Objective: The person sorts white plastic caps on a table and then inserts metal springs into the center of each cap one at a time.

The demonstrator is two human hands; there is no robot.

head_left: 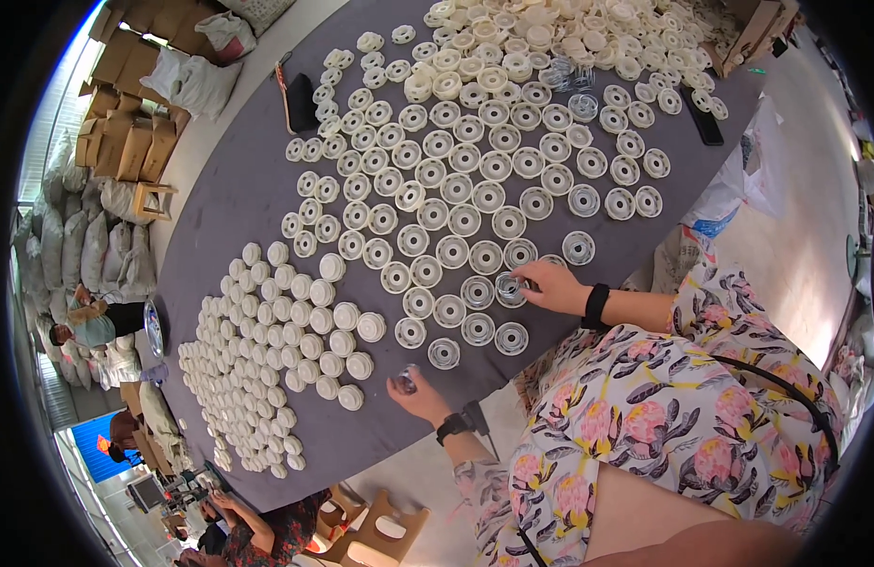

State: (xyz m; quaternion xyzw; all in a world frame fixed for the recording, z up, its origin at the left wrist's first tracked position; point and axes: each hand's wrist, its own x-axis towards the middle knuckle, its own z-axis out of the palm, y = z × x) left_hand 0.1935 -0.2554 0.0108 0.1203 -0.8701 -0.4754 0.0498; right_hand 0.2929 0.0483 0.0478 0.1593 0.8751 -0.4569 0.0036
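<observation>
My left hand (424,399) is closed around a small stack of clear, glassy rings (408,379) near the front edge of the table. With its fingertips, my right hand (556,285) pinches a clear ring (509,288) at one of the round white plastic pieces, each of which has a hole in its middle. Several white pieces nearby, such as this round white piece (478,329), hold a shiny clear ring. Many others in the rows, like this round white piece (451,252), show no clear ring. To the left stand many stepped white caps (321,320), close together.
A heap of loose white pieces (550,33) covers the far end of the grey table (257,213). More clear rings (567,74) lie before it. A black phone (705,121) lies at the right edge, a dark flat object (303,102) at the left. Another person (257,529) sits at lower left.
</observation>
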